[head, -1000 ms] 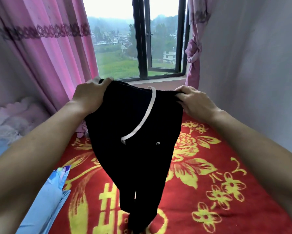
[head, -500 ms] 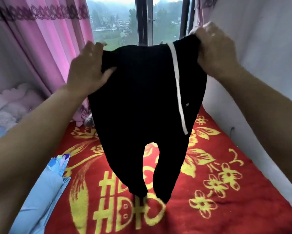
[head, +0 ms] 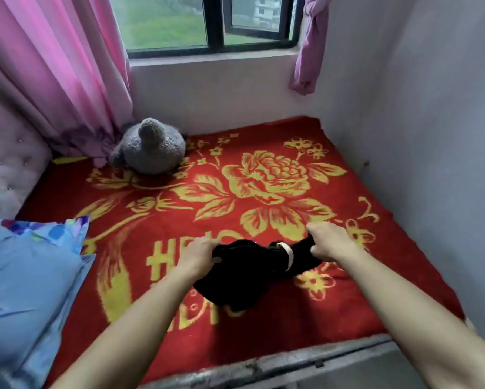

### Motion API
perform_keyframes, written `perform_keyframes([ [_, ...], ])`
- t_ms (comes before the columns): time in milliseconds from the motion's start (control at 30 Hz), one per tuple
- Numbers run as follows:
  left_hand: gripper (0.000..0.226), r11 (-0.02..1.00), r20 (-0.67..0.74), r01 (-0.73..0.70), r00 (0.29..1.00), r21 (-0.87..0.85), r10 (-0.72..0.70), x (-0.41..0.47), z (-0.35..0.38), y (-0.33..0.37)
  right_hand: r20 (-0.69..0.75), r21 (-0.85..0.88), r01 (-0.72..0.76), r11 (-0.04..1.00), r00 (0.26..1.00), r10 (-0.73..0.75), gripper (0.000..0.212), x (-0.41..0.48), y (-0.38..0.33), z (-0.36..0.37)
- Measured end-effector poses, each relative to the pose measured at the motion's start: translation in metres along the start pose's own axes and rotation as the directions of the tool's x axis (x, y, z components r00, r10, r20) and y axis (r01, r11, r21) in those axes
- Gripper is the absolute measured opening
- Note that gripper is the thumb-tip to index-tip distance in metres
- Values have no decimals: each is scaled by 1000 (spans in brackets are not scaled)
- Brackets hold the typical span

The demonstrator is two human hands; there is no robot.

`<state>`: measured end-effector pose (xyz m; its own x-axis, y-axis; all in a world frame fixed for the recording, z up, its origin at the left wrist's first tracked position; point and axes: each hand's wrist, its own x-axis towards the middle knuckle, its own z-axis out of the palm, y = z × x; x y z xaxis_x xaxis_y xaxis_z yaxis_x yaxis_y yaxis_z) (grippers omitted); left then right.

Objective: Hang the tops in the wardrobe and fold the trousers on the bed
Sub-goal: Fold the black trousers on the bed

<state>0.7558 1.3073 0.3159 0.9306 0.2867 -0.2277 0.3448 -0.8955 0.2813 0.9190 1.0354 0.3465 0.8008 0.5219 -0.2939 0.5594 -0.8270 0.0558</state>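
Your trousers (head: pixel 249 279) lie bunched on the bed (head: pixel 398 279), near its front edge. Your left hand (head: pixel 199 254) and right hand (head: pixel 331 242) each clamp curled fingers on one end of the waistband, which runs side to side between them with the white cord (head: pixel 289 256) nearer the right. The legs are heaped toward you and below your left wrist, not laid out. Judging by that, the long axis needs drawing straight toward you before any fold.

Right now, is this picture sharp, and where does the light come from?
Head view: soft daylight from the window; the left hand, right hand and black trousers look slightly blurred; the wide lens bows the right wall and the bed frame.
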Motion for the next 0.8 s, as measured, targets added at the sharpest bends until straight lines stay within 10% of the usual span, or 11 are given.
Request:
perform_keyframes([
  [300, 10, 974, 407, 2, 908, 226, -96, -15, 109, -15, 433, -13, 87, 996, 899, -73, 48, 1, -3, 108],
  [500, 45, 982, 541, 127, 821, 139, -183, 27, 99, -27, 498, 14, 111, 994, 861, -104, 49, 42, 3, 100],
  [700, 40, 980, 609, 86, 773, 178, -178, 120, 11, -28, 383, 50, 95, 994, 917, -106, 45, 134, 6, 17],
  [800, 31, 971, 346, 174, 912, 164, -222, 169, -82, -23, 81, 83, 71, 994, 994, -78, 47, 182, 9, -67],
])
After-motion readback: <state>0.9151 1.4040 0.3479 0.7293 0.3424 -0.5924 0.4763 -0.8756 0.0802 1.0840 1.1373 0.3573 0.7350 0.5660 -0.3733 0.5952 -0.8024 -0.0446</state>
